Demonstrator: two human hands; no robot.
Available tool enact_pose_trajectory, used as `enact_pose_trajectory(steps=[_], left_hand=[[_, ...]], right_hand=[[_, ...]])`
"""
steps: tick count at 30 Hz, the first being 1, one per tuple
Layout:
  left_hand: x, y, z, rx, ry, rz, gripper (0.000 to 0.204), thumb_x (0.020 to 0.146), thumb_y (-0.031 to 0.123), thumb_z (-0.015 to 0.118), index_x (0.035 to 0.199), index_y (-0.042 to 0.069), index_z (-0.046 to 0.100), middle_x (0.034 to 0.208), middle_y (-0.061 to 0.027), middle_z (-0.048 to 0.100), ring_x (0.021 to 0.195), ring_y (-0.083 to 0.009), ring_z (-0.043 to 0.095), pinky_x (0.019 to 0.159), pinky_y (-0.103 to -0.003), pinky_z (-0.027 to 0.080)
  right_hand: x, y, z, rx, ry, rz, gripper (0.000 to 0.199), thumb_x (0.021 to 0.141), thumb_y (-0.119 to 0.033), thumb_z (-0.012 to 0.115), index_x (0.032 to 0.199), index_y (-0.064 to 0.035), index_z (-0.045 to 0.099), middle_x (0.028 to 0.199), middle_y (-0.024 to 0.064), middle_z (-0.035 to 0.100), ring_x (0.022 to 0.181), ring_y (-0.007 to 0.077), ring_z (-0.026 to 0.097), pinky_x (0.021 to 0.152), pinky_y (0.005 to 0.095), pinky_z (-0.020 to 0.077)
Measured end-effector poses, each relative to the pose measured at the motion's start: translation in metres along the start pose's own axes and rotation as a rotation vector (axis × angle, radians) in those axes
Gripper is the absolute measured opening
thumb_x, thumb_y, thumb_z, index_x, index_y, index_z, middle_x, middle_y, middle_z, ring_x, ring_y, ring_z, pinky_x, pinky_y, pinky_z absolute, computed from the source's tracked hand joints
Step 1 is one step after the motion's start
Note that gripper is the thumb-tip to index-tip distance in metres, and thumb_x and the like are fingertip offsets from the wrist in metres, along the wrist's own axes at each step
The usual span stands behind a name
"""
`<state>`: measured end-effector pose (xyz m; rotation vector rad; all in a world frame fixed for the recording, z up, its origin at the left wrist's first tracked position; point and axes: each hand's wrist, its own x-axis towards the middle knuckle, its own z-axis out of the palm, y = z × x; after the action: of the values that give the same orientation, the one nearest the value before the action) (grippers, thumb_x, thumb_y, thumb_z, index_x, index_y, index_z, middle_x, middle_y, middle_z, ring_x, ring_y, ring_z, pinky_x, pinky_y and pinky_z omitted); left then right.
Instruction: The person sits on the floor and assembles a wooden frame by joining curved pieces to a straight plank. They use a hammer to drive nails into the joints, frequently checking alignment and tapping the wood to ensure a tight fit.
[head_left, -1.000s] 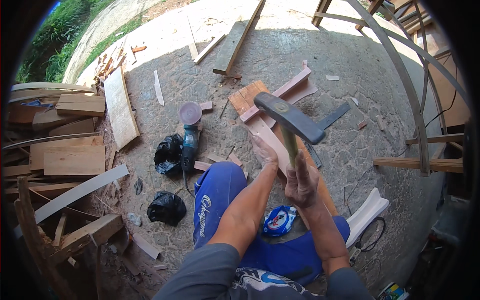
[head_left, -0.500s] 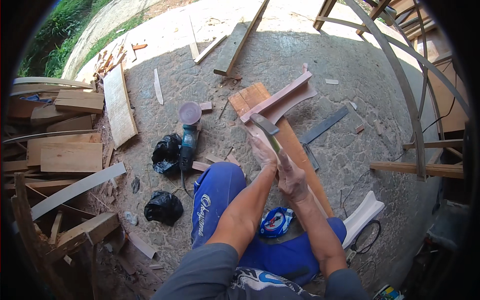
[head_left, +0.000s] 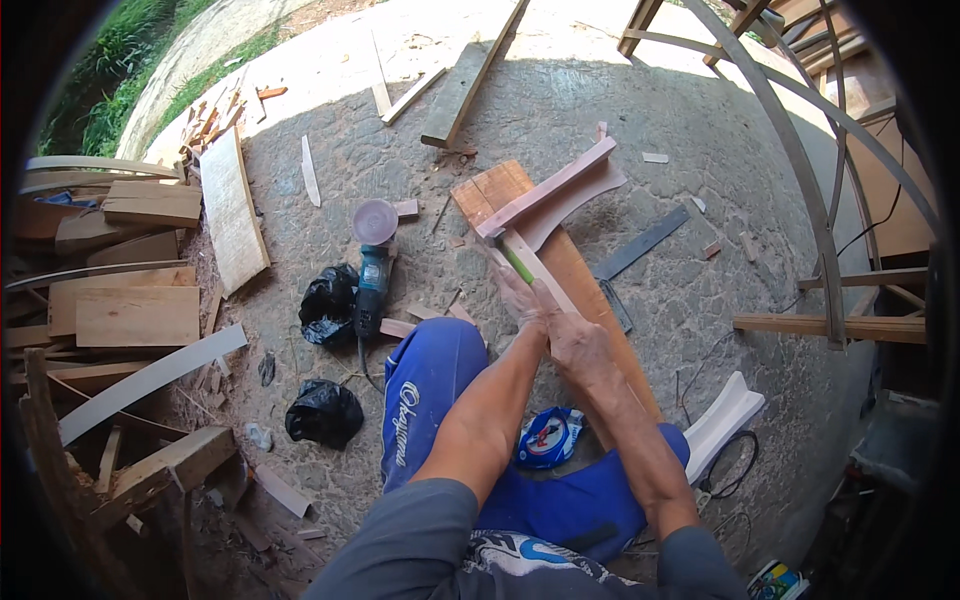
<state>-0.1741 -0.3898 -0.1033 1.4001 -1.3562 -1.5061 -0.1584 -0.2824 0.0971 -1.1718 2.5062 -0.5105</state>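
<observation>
My left hand (head_left: 522,298) grips a long pinkish wooden piece (head_left: 551,283) along its side. My right hand (head_left: 582,347) is closed around a hammer, whose green handle (head_left: 517,262) runs forward over that wood; its head cannot be made out. Just past the hands, a shaped pinkish wooden part (head_left: 560,195) with a curved side meets the end of the held piece. Beneath both lies a thick brown plank (head_left: 620,365) on the ground.
An angle grinder (head_left: 373,270) lies left of the plank beside black plastic bags (head_left: 325,413). A metal square (head_left: 645,243) is to the right. A blue-and-white round package (head_left: 549,437) sits between my legs. Stacked boards (head_left: 138,315) fill the left; a wooden frame (head_left: 830,328) stands right.
The hammer has swung down and forward from above the wood, so its head no longer shows clearly. My left hand stays on the wooden piece. The view has shifted slightly.
</observation>
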Motion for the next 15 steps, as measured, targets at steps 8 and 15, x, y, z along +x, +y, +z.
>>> enact_pose_trajectory(steps=[8, 15], left_hand=[[-0.022, 0.028, -0.003, 0.164, 0.161, 0.242, 0.057, 0.106, 0.042, 0.039, 0.141, -0.003, 0.048, 0.139, -0.0242, 0.053, 0.128, -0.0373, 0.050, 0.112, -0.045, 0.031], [-0.067, 0.100, -0.005, 0.446, -0.350, 0.742, 0.040, 0.097, 0.020, 0.060, 0.135, 0.006, 0.057, 0.129, -0.0148, 0.060, 0.111, -0.0308, 0.060, 0.100, -0.040, 0.041]], right_hand=[[-0.034, 0.062, 0.059, 0.628, 0.643, 0.423, 0.055, 0.104, -0.034, 0.050, 0.149, -0.0027, 0.040, 0.124, 0.0287, 0.062, 0.111, 0.0423, 0.063, 0.093, 0.0442, 0.0502], [-0.036, 0.061, 0.063, 0.754, 0.793, 0.595, 0.058, 0.104, -0.035, 0.049, 0.147, 0.0020, 0.037, 0.116, 0.0303, 0.061, 0.098, 0.0440, 0.065, 0.083, 0.0473, 0.0514]])
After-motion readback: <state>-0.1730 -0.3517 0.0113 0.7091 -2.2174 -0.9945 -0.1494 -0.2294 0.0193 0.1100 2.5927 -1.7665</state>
